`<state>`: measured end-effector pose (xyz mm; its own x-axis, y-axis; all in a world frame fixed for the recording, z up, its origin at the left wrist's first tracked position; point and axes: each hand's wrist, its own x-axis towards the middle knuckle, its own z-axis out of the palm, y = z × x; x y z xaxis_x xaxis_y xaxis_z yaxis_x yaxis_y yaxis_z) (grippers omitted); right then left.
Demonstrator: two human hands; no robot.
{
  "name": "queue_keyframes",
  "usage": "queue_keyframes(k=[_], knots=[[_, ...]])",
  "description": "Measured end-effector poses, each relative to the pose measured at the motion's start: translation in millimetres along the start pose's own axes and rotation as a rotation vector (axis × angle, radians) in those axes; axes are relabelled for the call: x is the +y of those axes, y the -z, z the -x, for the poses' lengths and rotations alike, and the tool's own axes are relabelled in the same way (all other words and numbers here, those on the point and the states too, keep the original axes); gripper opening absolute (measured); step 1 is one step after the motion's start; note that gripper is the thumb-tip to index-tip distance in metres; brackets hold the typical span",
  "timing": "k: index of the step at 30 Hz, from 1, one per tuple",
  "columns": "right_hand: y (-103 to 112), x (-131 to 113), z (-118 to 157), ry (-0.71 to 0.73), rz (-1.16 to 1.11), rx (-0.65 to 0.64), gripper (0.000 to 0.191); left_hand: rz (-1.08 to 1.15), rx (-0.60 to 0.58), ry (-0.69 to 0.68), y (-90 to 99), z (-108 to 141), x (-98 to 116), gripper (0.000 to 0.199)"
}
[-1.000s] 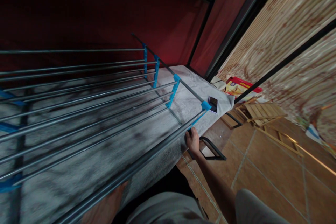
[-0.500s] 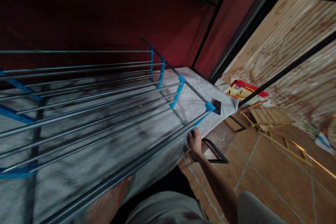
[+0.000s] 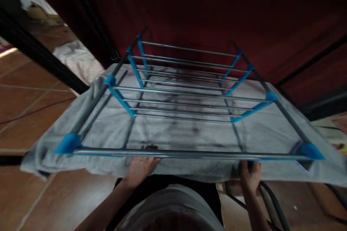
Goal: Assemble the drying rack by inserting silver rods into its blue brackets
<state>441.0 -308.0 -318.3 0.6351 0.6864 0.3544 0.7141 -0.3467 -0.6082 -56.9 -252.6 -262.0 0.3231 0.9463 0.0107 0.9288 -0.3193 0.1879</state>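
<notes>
A shoe rack-like frame (image 3: 189,94) of grey metal tubes with blue plastic joints (image 3: 271,96) lies on a grey cloth (image 3: 184,137) over a table. Its long front tube (image 3: 195,154) crosses before me. My left hand (image 3: 141,169) rests on the cloth's front edge below that tube, fingers stretched forward and partly hidden by it. At the right, my right hand (image 3: 249,176) has its fingers curled by the dark end of a lower tube (image 3: 238,137), seemingly gripping it. A phone (image 3: 303,165) lies under the front right joint, partly covered.
A dark red curtain (image 3: 189,11) hangs behind the table. Black posts (image 3: 73,75) stand at the left. Pale striped fabric (image 3: 81,61) lies beyond them on the tiled floor (image 3: 29,97). A black curved metal frame (image 3: 275,202) is below the table's right side.
The view has swung left, so the whole rack now shows. My left hand has come out into view beneath the front tube. My right hand stays by the lower right tube end.
</notes>
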Motion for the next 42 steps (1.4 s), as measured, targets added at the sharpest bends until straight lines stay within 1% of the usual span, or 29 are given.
queue_keyframes(k=[2,3,7,12,19,23,27,33,35,39,42], knots=[[-1,9,-1,0.005,0.012,0.012,0.032,0.001,-0.078,-0.054,-2.3,-2,-5,0.039],[-1,13,-2,0.006,0.018,0.011,0.032,-0.009,-0.095,-0.086,-4.0,-3,-7,0.040],[1,17,-1,-0.028,0.070,-0.017,0.034,-0.049,-0.078,-0.177,-10.4,-5,-12,0.036],[4,12,-3,-0.071,0.105,-0.041,0.035,-0.090,-0.059,-0.245,-11.2,-5,-13,0.024],[5,11,-3,-0.079,0.099,-0.037,0.034,-0.152,-0.011,-0.326,-5.5,-3,-13,0.024],[4,13,-3,-0.100,0.101,-0.040,0.034,-0.145,-0.006,-0.321,-0.4,-4,-9,0.023],[3,15,-2,-0.109,0.092,-0.031,0.033,-0.128,0.019,-0.289,-0.1,-4,-8,0.022],[2,14,-2,-0.100,0.077,-0.024,0.031,-0.107,-0.009,-0.231,-1.8,-4,-8,0.026],[2,13,-2,-0.100,0.080,-0.026,0.032,-0.101,-0.024,-0.225,-1.4,-3,-8,0.027],[2,6,-1,-0.078,0.052,-0.037,0.032,-0.104,-0.031,-0.280,-1.7,-1,-9,0.028],[1,-2,1,-0.050,-0.005,-0.039,0.030,-0.112,-0.032,-0.254,-2.6,1,-11,0.029]])
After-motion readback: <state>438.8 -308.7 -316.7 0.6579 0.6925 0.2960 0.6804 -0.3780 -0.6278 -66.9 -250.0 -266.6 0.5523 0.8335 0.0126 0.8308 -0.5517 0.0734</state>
